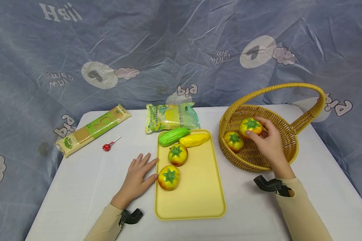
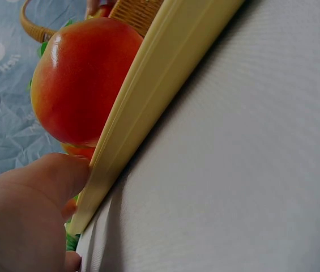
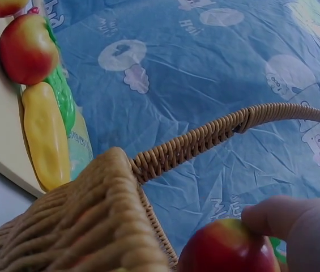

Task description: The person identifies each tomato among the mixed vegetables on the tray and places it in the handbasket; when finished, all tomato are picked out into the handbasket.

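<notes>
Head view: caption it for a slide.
Right hand holds a fruit at the basket; left hand touches the yellow tray.

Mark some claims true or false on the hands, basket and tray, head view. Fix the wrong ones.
1. The basket stands left of the tray. False: the basket stands right of the tray.
2. The right hand holds a round fruit. True.
3. Two round fruits lie on the tray. True.
4. The left hand grips the lollipop. False: the left hand is at the tray's edge, apart from the lollipop.
5. The green vegetable lies on the tray. True.
</notes>
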### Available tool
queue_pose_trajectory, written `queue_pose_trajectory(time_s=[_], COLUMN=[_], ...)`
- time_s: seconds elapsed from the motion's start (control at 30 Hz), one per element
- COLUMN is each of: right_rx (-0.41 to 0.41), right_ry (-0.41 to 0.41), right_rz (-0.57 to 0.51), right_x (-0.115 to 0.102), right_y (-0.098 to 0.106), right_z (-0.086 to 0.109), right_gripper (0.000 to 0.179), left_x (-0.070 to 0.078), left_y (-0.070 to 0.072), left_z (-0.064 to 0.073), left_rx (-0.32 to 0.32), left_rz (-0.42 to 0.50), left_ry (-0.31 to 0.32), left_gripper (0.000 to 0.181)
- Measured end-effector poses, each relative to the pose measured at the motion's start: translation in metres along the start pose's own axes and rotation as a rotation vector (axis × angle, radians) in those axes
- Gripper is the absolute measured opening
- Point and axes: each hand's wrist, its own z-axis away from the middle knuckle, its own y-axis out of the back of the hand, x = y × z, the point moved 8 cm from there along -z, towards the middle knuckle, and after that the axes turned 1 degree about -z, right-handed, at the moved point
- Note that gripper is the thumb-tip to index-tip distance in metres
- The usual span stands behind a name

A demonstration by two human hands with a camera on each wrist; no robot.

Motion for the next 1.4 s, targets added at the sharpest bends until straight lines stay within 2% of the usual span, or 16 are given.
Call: queue_pose_trajectory(time_s=[0.17, 0.6, 0.9, 1.4], right_rx=[-0.022, -0.112, -0.204, -0.331], right_ry=[-0.091, -0.194, -0.235, -0.302], right_rz=[0.052, 0.175, 0.265, 0.302], right_x=[0.008, 0.022, 0.032, 0.045], right_y=[0.004, 0.007, 0.005, -0.003], right_z=[-0.001, -0.007, -0.007, -0.007], right_gripper=[0.059, 0.067, 0.068, 0.069], left_x=[0.000, -0.002, 0.001, 0.000], left_y=[0.000, -0.001, 0.001, 0.000], left_z=[0.000, -0.001, -0.001, -0.001], left_rx=[-0.002, 0.003, 0.009, 0.002], left_rz=[-0.002, -0.007, 0.013, 0.005], left_ry=[0.002, -0.002, -0.014, -0.014], left_gripper=[0.055, 0.056, 0.055, 0.056])
